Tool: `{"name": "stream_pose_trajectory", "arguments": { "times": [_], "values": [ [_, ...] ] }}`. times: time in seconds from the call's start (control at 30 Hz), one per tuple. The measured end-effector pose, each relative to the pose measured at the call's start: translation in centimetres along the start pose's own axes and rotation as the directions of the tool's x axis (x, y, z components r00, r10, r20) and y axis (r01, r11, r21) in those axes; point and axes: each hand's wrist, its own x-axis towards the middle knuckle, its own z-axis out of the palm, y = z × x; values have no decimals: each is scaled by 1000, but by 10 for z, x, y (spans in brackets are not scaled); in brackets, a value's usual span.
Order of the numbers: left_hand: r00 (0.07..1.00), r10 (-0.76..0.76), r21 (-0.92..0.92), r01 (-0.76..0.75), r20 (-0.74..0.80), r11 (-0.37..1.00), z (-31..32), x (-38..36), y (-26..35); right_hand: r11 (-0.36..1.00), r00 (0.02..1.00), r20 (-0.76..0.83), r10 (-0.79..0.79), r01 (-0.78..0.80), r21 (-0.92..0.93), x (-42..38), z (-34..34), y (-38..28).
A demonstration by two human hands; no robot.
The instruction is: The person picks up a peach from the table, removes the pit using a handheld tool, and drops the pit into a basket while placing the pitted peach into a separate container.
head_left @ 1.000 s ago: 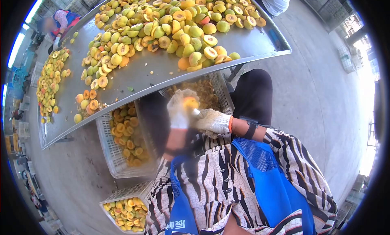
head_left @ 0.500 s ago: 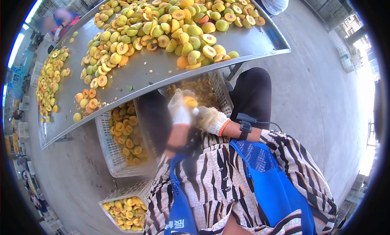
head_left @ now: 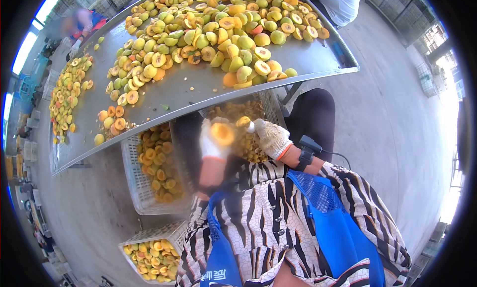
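My left hand (head_left: 210, 147), in a white knit glove, is closed around an orange peach half (head_left: 222, 134) with its cut hollow facing up; motion blurs it. To its right, my gloved right hand (head_left: 273, 139) grips a small tool with a white part (head_left: 251, 127) showing at the fingers. A yellow-brown piece (head_left: 243, 121), perhaps a pit, is just beyond that white part. Both hands are over a crate (head_left: 272, 113) of brownish pit-like pieces between my knees. The hands are apart.
A metal table (head_left: 194, 91) in front bears many peaches (head_left: 208, 34), whole and halved. Crates of halves stand left of my legs: one by the table (head_left: 133, 175), another (head_left: 169, 232) nearer me. A co-worker (head_left: 82, 26) is at the far left; a white sleeve (head_left: 340, 4) shows at the top.
My hands have moved apart, the left slightly leftward with the peach half, the right to the right with the tool. A yellow-brown piece now shows between them. The view has shifted slightly.
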Motion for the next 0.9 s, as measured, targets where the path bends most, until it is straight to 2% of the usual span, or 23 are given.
{"name": "stream_pose_trajectory", "arguments": {
  "times": [0.07, 0.1, 0.13, 0.17, 0.2, 0.23, 0.27, 0.3, 0.33, 0.37, 0.43, 0.47, 0.5, 0.57, 0.6, 0.63, 0.7, 0.77, 0.8, 0.87, 0.9],
  "values": [
    [978, 186, -71, -180, 90, 981, 5, -25, 33, 998, 993, 117, 4, -11, 59, 0, -11, -4],
    [945, 326, -1, -326, 18, 945, 0, -35, 55, 992, 983, 183, -3, -20, 121, 0, -12, -2],
    [843, 534, 113, -538, 71, 835, -16, -37, 81, 955, 968, 245, 58, -125, 269, 4, -5, 5],
    [593, 805, 417, -728, -15, 544, -32, -42, 102, 889, 943, 318, 101, -229, 397, 10, 5, 14],
    [401, 913, 559, -741, -75, 371, -47, -49, 119, 840, 959, 280, 38, -183, 512, 15, 22, 27],
    [232, 970, 742, -662, 75, 102, -53, -60, 135, 710, 918, 396, 5, -282, 645, 17, 17, 27],
    [209, 974, 769, -636, 90, 65, -39, -73, 137, 551, 866, 496, -54, -389, 739, 18, 8, 24],
    [186, 977, 794, -607, 107, 29, -25, -84, 132, 468, 834, 539, -119, -432, 771, 17, -2, 17],
    [281, 945, 747, -661, 167, 65, -17, -82, 123, 384, 796, 577, -184, -483, 787, 16, -12, 11],
    [367, 901, 696, -709, 232, 109, -4, -78, 110, 363, 791, 584, -182, -498, 788, 14, -19, 7],
    [709, 657, 616, -643, 256, 455, 24, -72, 66, 320, 782, 598, -176, -528, 786, 12, -26, 3],
    [798, 516, 589, -589, 313, 554, 23, -58, 46, 303, 809, 522, -270, -443, 844, 13, -18, 9],
    [856, 357, 566, -515, 373, 644, 21, -44, 28, 288, 791, 554, -258, -485, 826, 10, -20, 9],
    [908, 145, 618, -377, 392, 690, 36, -34, -2, 267, 743, 624, -243, -567, 779, 8, -28, 10],
    [932, 47, 591, -267, 360, 761, 41, -31, -9, 222, 767, 548, -334, -501, 836, 5, -37, 8],
    [944, -45, 555, -153, 327, 818, 44, -30, -12, 33, 758, 517, -398, -551, 834, 9, -12, 25],
    [913, -17, 653, -278, 407, 704, 43, -23, -13, -47, 684, 598, -417, -674, 737, 12, 9, 52],
    [897, -29, 681, -312, 440, 663, 38, -17, -12, -35, 734, 547, -402, -609, 792, 9, 15, 55],
    [914, -41, 651, -256, 403, 714, 42, -16, -13, -71, 731, 477, -488, -578, 813, 14, 18, 56],
    [934, -52, 608, -187, 353, 771, 49, -17, -14, -84, 697, 561, -447, -657, 749, 20, 18, 60],
    [938, 70, 703, -302, 340, 644, 50, -17, -11, -94, 680, 597, -425, -690, 718, 24, 12, 57]
  ]
}}
